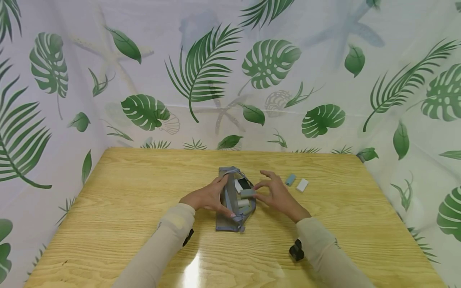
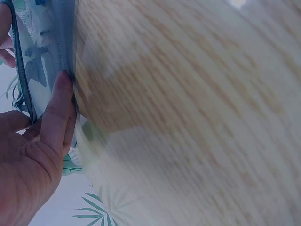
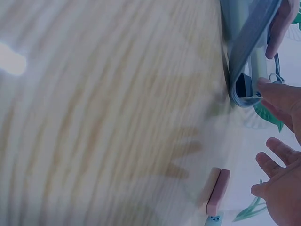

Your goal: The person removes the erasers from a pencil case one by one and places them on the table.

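Observation:
A grey-blue drawstring pouch (image 1: 224, 222) lies on the wooden table with its mouth spread toward the right. My left hand (image 1: 209, 195) holds the near and far edges of that mouth between thumb and fingers. Between thumb and fingertips, my right hand (image 1: 280, 197) pinches a small grey-green block (image 1: 247, 194) at the opening. Inside the pouch show a white piece (image 1: 238, 186), a black piece (image 1: 244, 183) and a pale cylinder-like piece (image 1: 243, 203). The right wrist view shows the pouch wall (image 3: 251, 44) hiding part of the contents.
Beyond my right hand, a small blue block (image 1: 290, 179) and a white block (image 1: 302, 185) lie on the table (image 1: 144, 172). A leaf-patterned cloth (image 1: 223, 80) hangs behind the table and at both sides.

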Motion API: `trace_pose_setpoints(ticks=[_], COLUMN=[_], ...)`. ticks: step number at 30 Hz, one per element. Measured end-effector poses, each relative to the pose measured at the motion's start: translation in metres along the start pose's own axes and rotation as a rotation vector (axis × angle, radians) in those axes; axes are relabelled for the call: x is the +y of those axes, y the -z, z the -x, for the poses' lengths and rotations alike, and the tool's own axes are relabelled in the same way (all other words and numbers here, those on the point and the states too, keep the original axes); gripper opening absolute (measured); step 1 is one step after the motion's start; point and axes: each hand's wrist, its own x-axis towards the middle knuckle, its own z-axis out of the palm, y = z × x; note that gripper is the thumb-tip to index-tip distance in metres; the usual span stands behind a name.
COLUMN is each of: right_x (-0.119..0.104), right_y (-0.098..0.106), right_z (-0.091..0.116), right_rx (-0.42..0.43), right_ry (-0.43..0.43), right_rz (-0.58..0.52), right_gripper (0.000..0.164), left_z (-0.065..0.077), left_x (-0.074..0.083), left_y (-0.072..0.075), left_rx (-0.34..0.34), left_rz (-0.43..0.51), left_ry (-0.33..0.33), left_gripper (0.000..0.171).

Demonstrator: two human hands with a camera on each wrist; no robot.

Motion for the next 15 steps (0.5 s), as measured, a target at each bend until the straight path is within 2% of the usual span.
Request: trace_pose_setpoints(ticks=[11,15], right_x=[0.003,0.005], right_y=[0.012,0.019], right_z=[0.005,0.008], right_rx=[0.011,-0.003], right_ry=[-0.024,-0.068], right_rz=[-0.035,-0.145], right_gripper=[0.014,0.016], left_z=[0.001,0.001], left_x=[0.001,0.001], left_y=[0.000,0.000], left_rx=[0.001,-0.004], left_rz=[0.019,0.015], left_ry=[-0.011,-0.010], left_gripper=[0.129,0.129])
